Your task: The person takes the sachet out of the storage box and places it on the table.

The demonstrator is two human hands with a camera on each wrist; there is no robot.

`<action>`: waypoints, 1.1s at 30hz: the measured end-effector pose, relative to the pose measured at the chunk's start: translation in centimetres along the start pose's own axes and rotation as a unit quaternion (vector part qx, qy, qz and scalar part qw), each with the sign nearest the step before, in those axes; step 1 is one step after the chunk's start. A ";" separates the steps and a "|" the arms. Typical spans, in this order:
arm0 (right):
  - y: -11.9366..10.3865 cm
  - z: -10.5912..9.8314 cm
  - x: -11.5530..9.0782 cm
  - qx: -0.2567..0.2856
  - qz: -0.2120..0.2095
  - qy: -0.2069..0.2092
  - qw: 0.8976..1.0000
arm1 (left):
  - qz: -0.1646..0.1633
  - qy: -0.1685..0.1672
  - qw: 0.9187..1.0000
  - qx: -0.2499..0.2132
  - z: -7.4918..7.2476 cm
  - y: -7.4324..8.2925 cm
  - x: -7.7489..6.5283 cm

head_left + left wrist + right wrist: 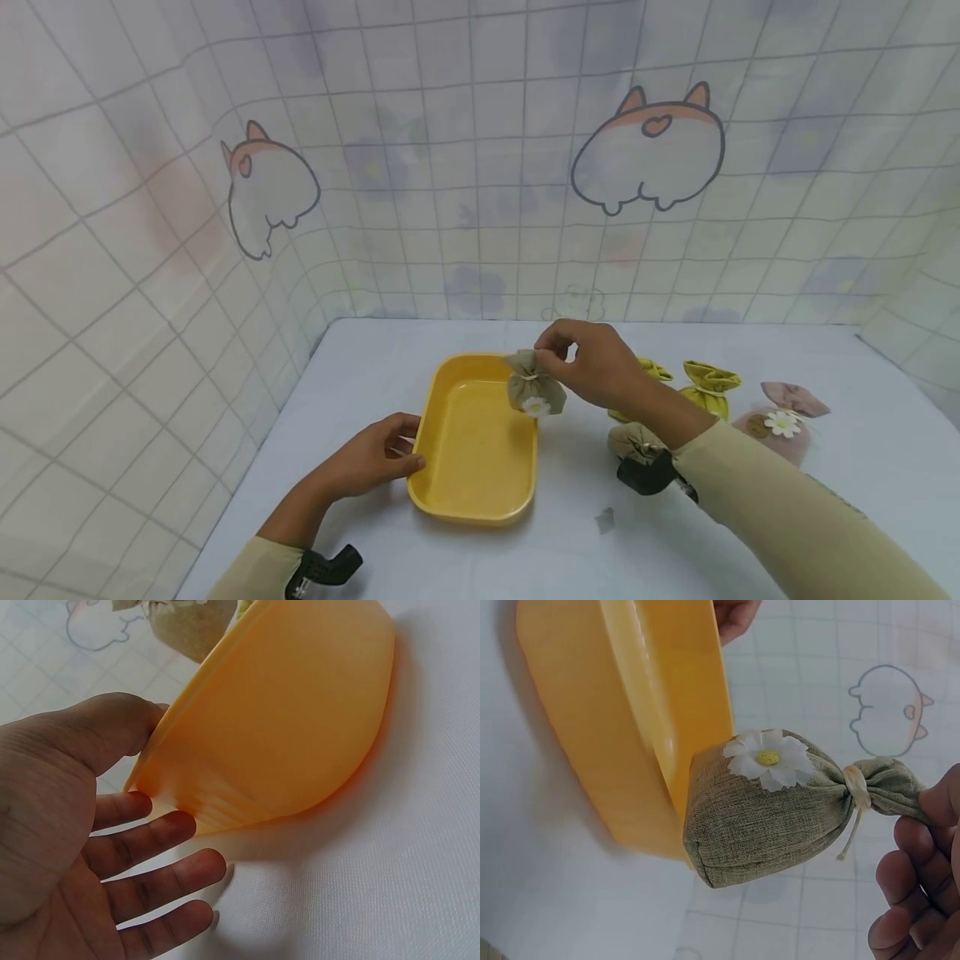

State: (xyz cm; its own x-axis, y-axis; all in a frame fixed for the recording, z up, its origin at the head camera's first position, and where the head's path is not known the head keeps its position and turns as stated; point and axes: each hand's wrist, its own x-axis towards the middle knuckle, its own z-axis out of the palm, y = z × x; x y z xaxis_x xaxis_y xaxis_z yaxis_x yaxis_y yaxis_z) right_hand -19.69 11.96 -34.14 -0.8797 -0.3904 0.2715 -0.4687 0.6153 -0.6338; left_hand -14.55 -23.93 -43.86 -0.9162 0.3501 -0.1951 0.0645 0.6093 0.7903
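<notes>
My right hand [592, 360] pinches the gathered top of a small grey-green cloth sachet [765, 802]. The sachet has a white flower and a pale tie string, and it hangs over the right rim of a yellow plastic tray [472, 450]. At the tray's left side, my left hand [378, 450] holds the rim. In the left wrist view, the thumb lies over that rim and the fingertips [180, 825] are against the outer wall. Nothing lies in the part of the tray that shows.
Right of the tray lie yellow-green sachets [708, 387], a beige sachet [633, 440] partly behind my right wrist, and a pink sachet [780, 425] with a white flower. A small grey scrap [604, 520] lies on the white table [562, 550]. A tile-patterned curtain [480, 167] stands behind.
</notes>
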 end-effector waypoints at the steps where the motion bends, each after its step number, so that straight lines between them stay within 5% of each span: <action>1: 0.1 -0.2 -0.1 -0.002 0.004 0.002 1.000 | -0.001 0.000 1.000 0.000 0.0 0.0 0.0; 33: 3.3 -5.7 -4.8 -0.061 0.040 0.034 0.997 | -0.005 0.003 1.000 0.002 0.1 -0.1 0.1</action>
State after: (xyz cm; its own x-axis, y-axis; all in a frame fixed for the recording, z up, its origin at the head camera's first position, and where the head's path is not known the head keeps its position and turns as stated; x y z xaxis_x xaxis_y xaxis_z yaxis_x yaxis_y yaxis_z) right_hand -17.53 19.79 -33.41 -0.9163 -0.2921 0.2741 -0.3991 0.7232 -0.5637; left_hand -14.59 -23.90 -43.96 -0.9195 0.3386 -0.1995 0.0560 0.6155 0.7862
